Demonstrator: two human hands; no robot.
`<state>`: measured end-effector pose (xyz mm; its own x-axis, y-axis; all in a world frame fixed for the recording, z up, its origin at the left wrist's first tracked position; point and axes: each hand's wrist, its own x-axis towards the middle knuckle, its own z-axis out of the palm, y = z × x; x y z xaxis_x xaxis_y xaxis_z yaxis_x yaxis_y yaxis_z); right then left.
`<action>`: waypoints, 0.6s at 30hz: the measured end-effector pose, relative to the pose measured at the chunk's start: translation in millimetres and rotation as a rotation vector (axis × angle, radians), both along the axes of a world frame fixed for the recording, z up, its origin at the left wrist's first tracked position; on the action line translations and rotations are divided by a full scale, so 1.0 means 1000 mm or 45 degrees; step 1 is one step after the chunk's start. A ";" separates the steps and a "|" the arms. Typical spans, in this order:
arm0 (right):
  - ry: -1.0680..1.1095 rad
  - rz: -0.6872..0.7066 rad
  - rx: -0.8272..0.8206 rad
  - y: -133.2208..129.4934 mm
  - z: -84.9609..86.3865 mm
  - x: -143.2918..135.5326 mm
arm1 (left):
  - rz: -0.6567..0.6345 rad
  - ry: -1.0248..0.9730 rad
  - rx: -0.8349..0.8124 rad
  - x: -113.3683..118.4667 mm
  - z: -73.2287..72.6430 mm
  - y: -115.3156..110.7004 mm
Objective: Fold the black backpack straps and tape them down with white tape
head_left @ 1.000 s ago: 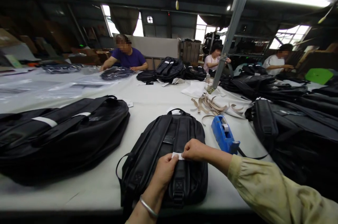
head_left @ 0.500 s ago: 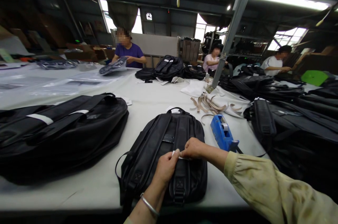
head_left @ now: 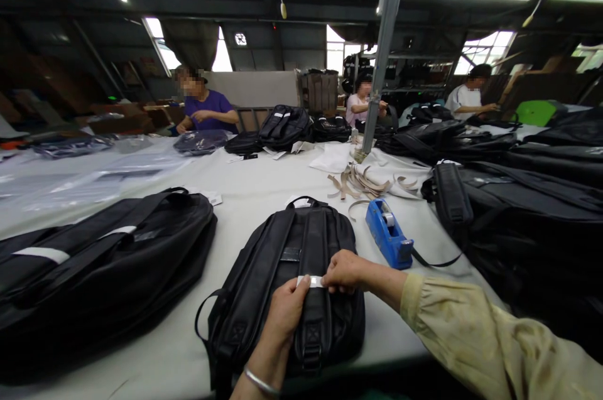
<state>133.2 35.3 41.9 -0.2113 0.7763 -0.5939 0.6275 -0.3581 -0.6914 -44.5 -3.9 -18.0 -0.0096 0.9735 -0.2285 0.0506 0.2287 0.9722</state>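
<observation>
1. Left hand [head_left: 286, 309]: thumb pressed on the left part of the white band [head_left: 315, 282], seemingly pinching it; under-fingers hidden from me.
2. Right hand [head_left: 343, 271]: fingers curled, pinching at the band's right end.
3. Band lies across the right-hand shoulder strap [head_left: 315, 240] of the black backpack [head_left: 277, 271], which sits directly under both hands on the table [head_left: 254, 183], straps up.
4. Blue tape dispenser [head_left: 389, 233] beyond and right of the right fingers; curled strips [head_left: 362, 180] farther out.
5. Handling, my guess: band light, thin, flexible, easily creased; I'd hold it by its ends. Strap looks padded, smooth, maybe slippery; backpack soft, bulky.
6. Versus half a second ago: fingertips sit farther apart, more white showing between them; backpack still beneath. View has swung right. Far beyond the left fingers, the co-worker's wrapped bundle [head_left: 200, 142], lifted then, now lies flat.
</observation>
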 end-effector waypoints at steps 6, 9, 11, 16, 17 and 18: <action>-0.008 -0.135 0.192 -0.004 -0.009 0.023 | 0.076 -0.306 -0.147 -0.008 0.007 0.001; 0.082 -0.295 0.518 -0.011 -0.008 0.021 | 0.056 -0.381 -0.154 -0.009 0.003 0.002; 0.101 -0.261 0.595 -0.015 -0.008 0.012 | 0.055 -0.398 -0.176 -0.008 0.001 0.002; -0.052 -0.097 0.557 -0.017 -0.014 -0.013 | 0.076 -0.380 -0.137 -0.004 0.000 0.001; -0.059 -0.097 0.544 -0.016 -0.017 -0.017 | 0.076 -0.380 -0.120 -0.003 0.000 0.000; -0.041 -0.110 0.523 -0.016 -0.020 -0.020 | 0.076 -0.378 -0.103 -0.003 0.000 -0.001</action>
